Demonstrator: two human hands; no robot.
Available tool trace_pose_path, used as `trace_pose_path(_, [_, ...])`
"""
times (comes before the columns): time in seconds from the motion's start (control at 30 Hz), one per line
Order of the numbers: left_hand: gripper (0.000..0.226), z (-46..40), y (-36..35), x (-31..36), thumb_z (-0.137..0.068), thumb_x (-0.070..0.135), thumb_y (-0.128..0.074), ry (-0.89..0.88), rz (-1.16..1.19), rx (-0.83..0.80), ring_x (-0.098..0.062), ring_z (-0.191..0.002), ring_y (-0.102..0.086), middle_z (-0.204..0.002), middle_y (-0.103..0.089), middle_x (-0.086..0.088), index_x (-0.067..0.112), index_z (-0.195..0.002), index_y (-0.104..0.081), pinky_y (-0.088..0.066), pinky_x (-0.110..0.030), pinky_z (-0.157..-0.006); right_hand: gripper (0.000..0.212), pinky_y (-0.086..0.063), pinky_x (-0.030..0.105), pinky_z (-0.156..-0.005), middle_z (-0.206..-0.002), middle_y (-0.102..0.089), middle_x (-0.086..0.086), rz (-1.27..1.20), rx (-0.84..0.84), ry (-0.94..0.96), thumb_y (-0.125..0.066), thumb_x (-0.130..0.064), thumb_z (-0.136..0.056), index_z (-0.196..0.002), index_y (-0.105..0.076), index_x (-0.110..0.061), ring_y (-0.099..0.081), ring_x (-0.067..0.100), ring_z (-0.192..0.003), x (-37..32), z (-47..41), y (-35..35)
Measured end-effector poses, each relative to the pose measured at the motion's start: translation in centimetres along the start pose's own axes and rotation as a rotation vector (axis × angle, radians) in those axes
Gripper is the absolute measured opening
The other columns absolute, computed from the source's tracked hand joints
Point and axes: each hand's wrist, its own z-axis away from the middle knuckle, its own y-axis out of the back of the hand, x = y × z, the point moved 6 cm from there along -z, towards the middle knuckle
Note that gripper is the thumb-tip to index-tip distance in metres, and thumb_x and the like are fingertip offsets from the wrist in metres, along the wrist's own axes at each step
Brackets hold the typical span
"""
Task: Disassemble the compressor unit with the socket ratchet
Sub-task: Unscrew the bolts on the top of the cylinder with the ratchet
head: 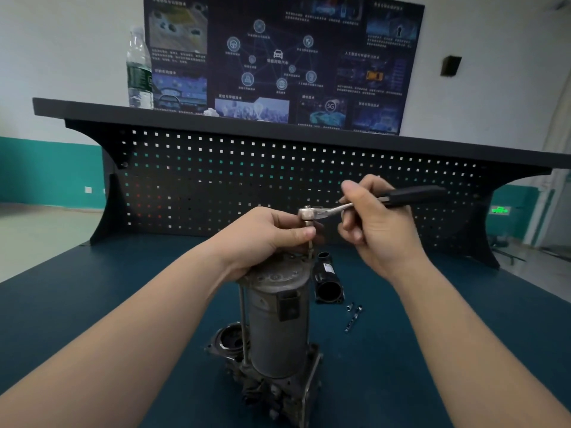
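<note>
- The left hand (272, 233) is curling its fingers and thumb around the thin metal extension bar just under the head of the chrome socket ratchet with a black handle (355, 205), its heel resting on the top cap of the compressor.
- The right hand (377, 223) is gripping the ratchet's shank where the chrome meets the black grip, thumb on top and fingers wrapped beneath; the handle is sticking out to the right past the knuckles, roughly level.
- The grey, grimy cylindrical metal compressor unit (278, 322) is standing upright near the middle of the dark teal bench top (92, 304), close to the person, with a black rectangular block on its side, long thin rods running down its left flank, and a bulkier cast base with a round opening at lower left.
- The ratchet's head is sitting directly above the compressor's top, joined to it by the extension bar.
- A black plastic tubular housing (327, 282) is lying just right of the compressor, and a few small shiny bolts (353, 316) are lying near it on the bench.
- A clear plastic water bottle (139, 66) is standing on the shelf above the black pegboard (247, 180).
</note>
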Motion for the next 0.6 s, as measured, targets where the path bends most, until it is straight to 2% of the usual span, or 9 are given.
trace_pose_path(0.07, [0.010,-0.1,0.1,-0.1,-0.086,0.014,-0.068,0.004,-0.010,0.027,-0.007,-0.077,-0.071,-0.089,-0.077,-0.003,0.015,-0.088,-0.078,-0.055,-0.018,-0.066,0.047,-0.026,0.015,-0.036,-0.041,-0.046,0.003,-0.284,0.070,-0.194,-0.053,-0.009,-0.096,-0.050,-0.052,-0.019,-0.034,0.009,-0.029,2.1,-0.4,0.4])
trace_pose_path(0.1, [0.011,-0.1,0.1,0.0,-0.088,0.014,-0.068,0.006,-0.026,0.049,-0.007,-0.076,-0.071,-0.088,-0.078,-0.002,0.016,-0.086,-0.078,-0.054,-0.017,-0.065,0.049,-0.027,0.016,-0.036,-0.041,-0.046,0.003,-0.284,0.096,-0.169,-0.052,-0.009,-0.097,-0.050,-0.052,-0.021,-0.034,0.009,-0.030,2.4,-0.1,0.3])
trace_pose_path(0.2, [0.015,-0.1,0.0,0.5,-0.084,0.012,-0.072,-0.063,-0.134,0.082,-0.003,-0.069,-0.068,-0.078,-0.077,0.002,0.022,-0.075,-0.079,-0.052,-0.016,-0.062,0.039,-0.034,0.019,-0.045,-0.050,-0.044,0.003,0.253,0.128,0.340,-0.059,-0.018,-0.094,-0.058,-0.046,-0.019,-0.040,0.007,-0.042,0.2,2.7,-1.0])
trace_pose_path(0.27, [0.030,0.1,0.0,0.8,-0.076,0.002,-0.069,-0.100,-0.192,0.090,0.000,-0.056,-0.062,-0.060,-0.070,0.008,0.027,-0.060,-0.076,-0.049,-0.017,-0.055,0.036,-0.031,0.012,-0.054,-0.058,-0.034,-0.002,0.612,0.013,0.719,-0.060,-0.005,-0.092,-0.061,-0.042,-0.007,-0.034,0.007,-0.054,-1.2,5.1,-3.5])
trace_pose_path(0.33, [0.026,0.2,0.0,0.8,-0.072,0.002,-0.071,-0.114,-0.177,0.089,-0.001,-0.057,-0.063,-0.062,-0.070,0.007,0.026,-0.063,-0.076,-0.050,-0.018,-0.055,0.038,-0.029,0.011,-0.055,-0.059,-0.032,-0.003,0.727,-0.052,0.810,-0.060,-0.004,-0.091,-0.059,-0.040,-0.005,-0.032,0.007,-0.055,-2.0,5.0,-4.1])
trace_pose_path(0.4, [0.013,0.2,0.1,0.6,-0.080,0.011,-0.074,-0.099,-0.113,0.052,-0.004,-0.071,-0.068,-0.079,-0.076,0.004,0.023,-0.082,-0.079,-0.053,-0.016,-0.064,0.040,-0.031,0.010,-0.050,-0.052,-0.040,0.001,0.535,0.006,0.549,-0.060,-0.013,-0.092,-0.058,-0.040,-0.009,-0.037,0.002,-0.048,-1.9,2.7,-2.1])
trace_pose_path(0.5, [0.013,-0.1,0.2,0.1,-0.086,0.013,-0.068,-0.026,-0.022,0.038,-0.006,-0.077,-0.071,-0.089,-0.077,-0.001,0.016,-0.095,-0.077,-0.053,-0.015,-0.066,0.040,-0.029,0.017,-0.039,-0.042,-0.043,0.003,-0.033,0.040,0.026,-0.053,-0.010,-0.097,-0.057,-0.047,-0.014,-0.036,0.009,-0.034,0.5,0.2,-0.2])
trace_pose_path(0.57, [0.010,-0.1,0.4,0.1,-0.083,0.012,-0.070,-0.005,-0.001,0.080,-0.008,-0.074,-0.071,-0.089,-0.077,-0.004,0.015,-0.088,-0.079,-0.055,-0.018,-0.065,0.041,-0.027,0.017,-0.040,-0.040,-0.042,0.002,-0.179,0.084,-0.061,-0.048,-0.008,-0.099,-0.058,-0.047,-0.013,-0.033,0.011,-0.033,1.6,0.0,0.0])
trace_pose_path(0.6, [0.008,-0.1,0.3,0.2,-0.082,0.013,-0.072,-0.007,-0.010,0.101,-0.008,-0.071,-0.071,-0.086,-0.077,-0.004,0.015,-0.084,-0.079,-0.055,-0.018,-0.064,0.041,-0.029,0.019,-0.041,-0.042,-0.042,0.000,-0.123,0.111,0.000,-0.050,-0.009,-0.098,-0.058,-0.047,-0.013,-0.035,0.010,-0.035,1.4,0.3,-0.2])
